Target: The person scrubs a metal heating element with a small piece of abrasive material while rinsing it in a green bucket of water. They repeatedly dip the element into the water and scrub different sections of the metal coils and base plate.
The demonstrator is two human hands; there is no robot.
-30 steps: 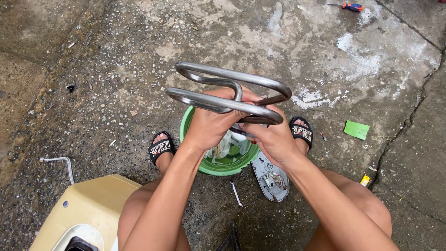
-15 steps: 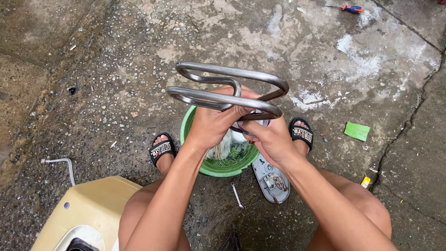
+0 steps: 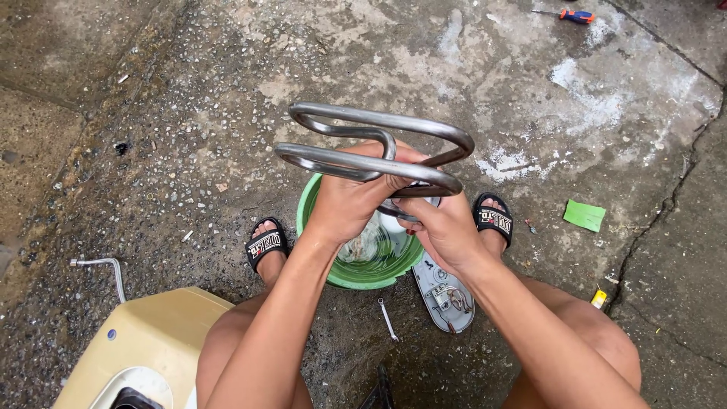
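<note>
A: Biggest first. What sat around the grip?

B: Wet concrete ground [image 3: 189, 113] all round. Below the grip and toward the person, on the left side, was a cream appliance casing [image 3: 144, 341] with a bent metal pipe [image 3: 102, 266] beside it. Straight under the grip was a green plastic basin [image 3: 344, 274].

A: And the held thing?

B: A bent metal heating element [image 3: 379, 144], looped tube, held up over the basin. The left hand [image 3: 352, 201] was clamped on the lower loop; the right hand [image 3: 447, 227] was closed on the base end underneath.

A: Smaller stuff?

B: A grey cover plate [image 3: 445, 291] lay below the right hand. A small wrench [image 3: 388, 318] was just beside the plate. A green scrap [image 3: 585, 215] was right of the grip, and a screwdriver [image 3: 572, 14] far beyond it.

A: Handling note?

B: My judgement: the tube looked slick, so both hands had to keep firm closed holds near the base, with the loops level over the basin.
</note>
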